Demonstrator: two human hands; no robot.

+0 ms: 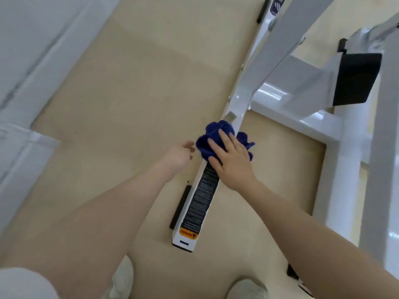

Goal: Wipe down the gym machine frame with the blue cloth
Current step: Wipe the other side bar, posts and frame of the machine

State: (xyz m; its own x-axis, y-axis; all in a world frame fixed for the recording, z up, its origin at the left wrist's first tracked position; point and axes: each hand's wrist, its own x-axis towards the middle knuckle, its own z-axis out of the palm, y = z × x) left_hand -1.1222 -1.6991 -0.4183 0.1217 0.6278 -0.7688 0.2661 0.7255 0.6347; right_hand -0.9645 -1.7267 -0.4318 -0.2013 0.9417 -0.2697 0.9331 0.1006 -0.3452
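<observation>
A white gym machine frame [238, 104] lies low over the beige floor, its long base bar running from bottom centre to top right. A black warning label [201, 197] covers the bar's near end. The bunched blue cloth [218, 134] sits on the bar just beyond the label. My right hand [232, 156] presses flat on the cloth with straight fingers. My left hand [180, 154] hovers just left of the bar, fingers loosely curled and holding nothing, close to the cloth's edge.
A cross bar [302, 124] joins the base bar to a second white bar at right. A black pad [357, 78] hangs at upper right. Black rubber feet [180, 207] stick out beside the bar. My shoes [124, 277] stand at the bottom; a white wall base runs along the left.
</observation>
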